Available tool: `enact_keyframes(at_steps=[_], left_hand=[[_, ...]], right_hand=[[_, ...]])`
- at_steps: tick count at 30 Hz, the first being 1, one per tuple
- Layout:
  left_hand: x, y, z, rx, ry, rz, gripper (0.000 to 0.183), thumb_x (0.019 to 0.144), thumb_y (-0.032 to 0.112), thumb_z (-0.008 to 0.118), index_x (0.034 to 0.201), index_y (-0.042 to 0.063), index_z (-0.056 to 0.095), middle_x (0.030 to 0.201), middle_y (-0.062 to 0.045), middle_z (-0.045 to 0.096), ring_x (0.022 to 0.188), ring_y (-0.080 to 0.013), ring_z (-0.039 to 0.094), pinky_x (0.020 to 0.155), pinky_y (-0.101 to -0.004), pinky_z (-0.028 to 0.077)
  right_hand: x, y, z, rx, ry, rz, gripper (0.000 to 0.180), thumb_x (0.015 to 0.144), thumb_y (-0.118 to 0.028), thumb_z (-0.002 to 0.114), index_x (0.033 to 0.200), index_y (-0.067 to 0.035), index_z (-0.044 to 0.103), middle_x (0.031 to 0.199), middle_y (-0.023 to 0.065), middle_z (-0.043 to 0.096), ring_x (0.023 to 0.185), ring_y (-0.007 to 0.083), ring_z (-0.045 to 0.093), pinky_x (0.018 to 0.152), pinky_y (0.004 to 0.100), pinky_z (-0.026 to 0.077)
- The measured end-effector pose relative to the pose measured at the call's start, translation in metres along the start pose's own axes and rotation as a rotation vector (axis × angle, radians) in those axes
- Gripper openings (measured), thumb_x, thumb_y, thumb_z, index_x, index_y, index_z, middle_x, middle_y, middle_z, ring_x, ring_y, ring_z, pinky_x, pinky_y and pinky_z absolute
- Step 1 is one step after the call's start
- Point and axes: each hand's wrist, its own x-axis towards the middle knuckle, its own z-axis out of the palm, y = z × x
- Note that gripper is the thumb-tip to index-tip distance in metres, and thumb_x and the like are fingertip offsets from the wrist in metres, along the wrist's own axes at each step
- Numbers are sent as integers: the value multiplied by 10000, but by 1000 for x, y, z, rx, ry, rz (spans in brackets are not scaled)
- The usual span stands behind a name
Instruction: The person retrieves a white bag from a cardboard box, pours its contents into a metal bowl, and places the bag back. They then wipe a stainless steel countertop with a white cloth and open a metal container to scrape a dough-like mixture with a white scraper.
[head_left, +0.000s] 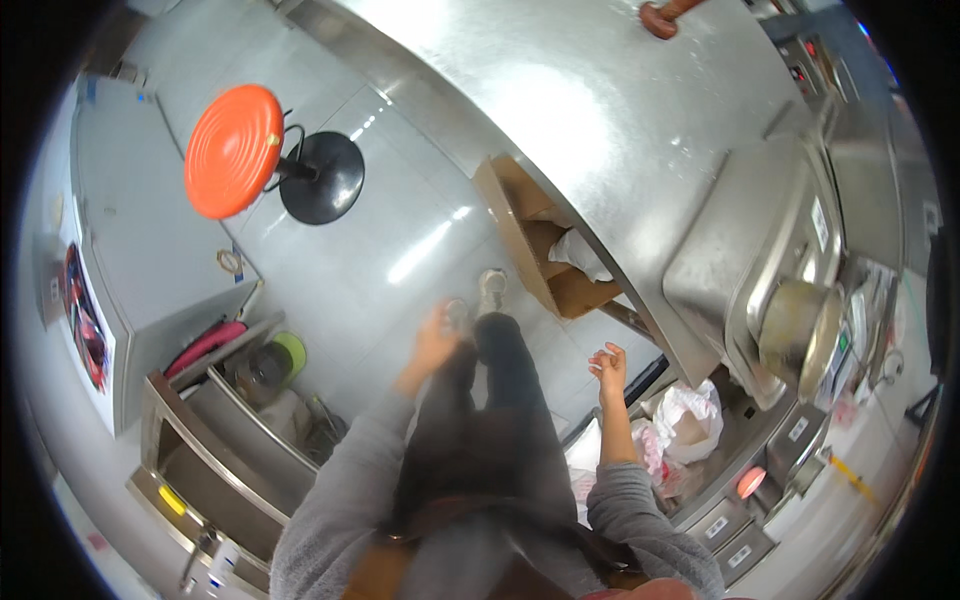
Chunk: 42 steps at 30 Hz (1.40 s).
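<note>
My left hand (436, 339) hangs over my legs, blurred by motion; whether its fingers hold anything cannot be told. To the right, my right hand (610, 366) is raised with loosely curled, parted fingers and nothing in it. It is near the edge of a stainless steel table (517, 82). Beneath that table an open cardboard box (525, 255) holds a white bag (579, 253). White plastic bags (686, 424) lie below and right of my right hand. A reddish-brown wooden tool (660, 21), partly cut off, rests on the far part of the table.
An orange-topped stool (234, 151) with a black round base stands at the left. Beyond my left arm is a steel sink (225, 469). At the right are a large steel container (731, 247), a metal pot (799, 337) and lidded steel pans (739, 555). A white chest-like appliance (157, 202) borders the floor.
</note>
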Motion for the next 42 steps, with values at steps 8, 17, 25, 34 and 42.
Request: enact_keyframes(at_steps=[8,17,25,34,42], left_hand=[[-23,-46,-54,40,144,74,583,739,17,545,1293,93,383,1066,-154,492,821,-204,558,695,-326,488],[-35,-28,-51,67,47,48,581,738,27,534,1293,94,374,1070,-155,484,815,-200,562,713,-319,488],[-35,-14,-49,107,62,161,554,753,30,521,1286,76,377,1073,-165,512,790,-201,569,708,-311,485],[-46,37,-88,109,-37,58,601,763,24,514,1334,54,331,1138,-200,509,951,-258,553,776,-325,473],[-38,65,-135,57,-121,78,599,755,6,536,1313,84,335,1170,-173,470,895,-224,527,646,-302,470]], right_hand=[[-24,3,-16,-61,0,-5,241,871,-89,454,1111,-92,471,870,61,556,726,148,581,608,268,479],[-40,-9,-30,-22,34,-42,215,874,-100,448,1086,-103,484,815,51,566,696,137,578,588,271,476],[-57,-1,-41,32,74,-23,193,881,-136,478,1071,-101,482,821,54,574,693,136,577,594,273,480],[-81,-14,-66,115,51,-108,215,864,-131,511,1070,-76,479,812,54,576,687,123,567,565,266,475],[-79,-19,-85,310,149,-187,220,828,-127,567,1031,-62,510,714,48,569,574,122,545,481,256,459]])
